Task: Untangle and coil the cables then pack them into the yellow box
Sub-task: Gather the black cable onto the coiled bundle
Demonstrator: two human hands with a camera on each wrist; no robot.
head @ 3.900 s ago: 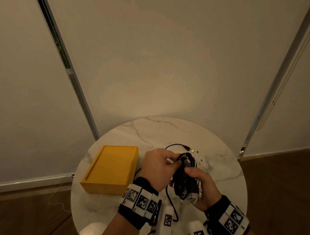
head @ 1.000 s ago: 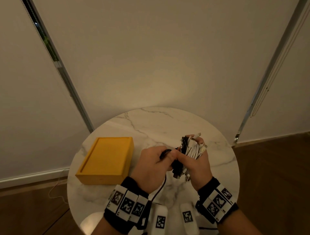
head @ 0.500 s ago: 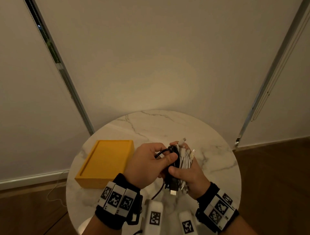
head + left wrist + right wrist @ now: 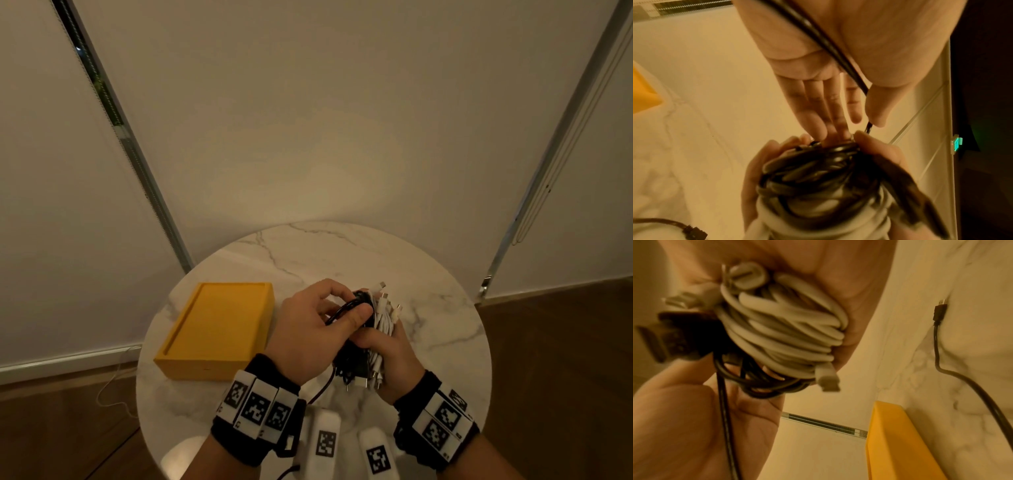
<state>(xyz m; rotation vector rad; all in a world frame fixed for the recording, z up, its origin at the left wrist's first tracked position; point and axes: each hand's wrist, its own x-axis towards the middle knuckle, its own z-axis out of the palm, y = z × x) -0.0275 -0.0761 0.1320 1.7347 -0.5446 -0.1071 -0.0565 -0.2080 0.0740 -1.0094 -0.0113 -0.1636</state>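
A round white marble worktop (image 4: 428, 274) with grey veins stands against pale roller blinds (image 4: 308, 120). Dark wood floor (image 4: 555, 359) spreads around the worktop, and a thin white cord (image 4: 113, 394) trails left of it.

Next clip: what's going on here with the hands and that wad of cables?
A person is coiling cables over a round marble table. The right hand grips a bundle of white and black cables. The left hand pinches a loose black cable at the bundle's top, apparently winding it on; its tail trails onto the table. The yellow box sits to the left, nothing visible in it.
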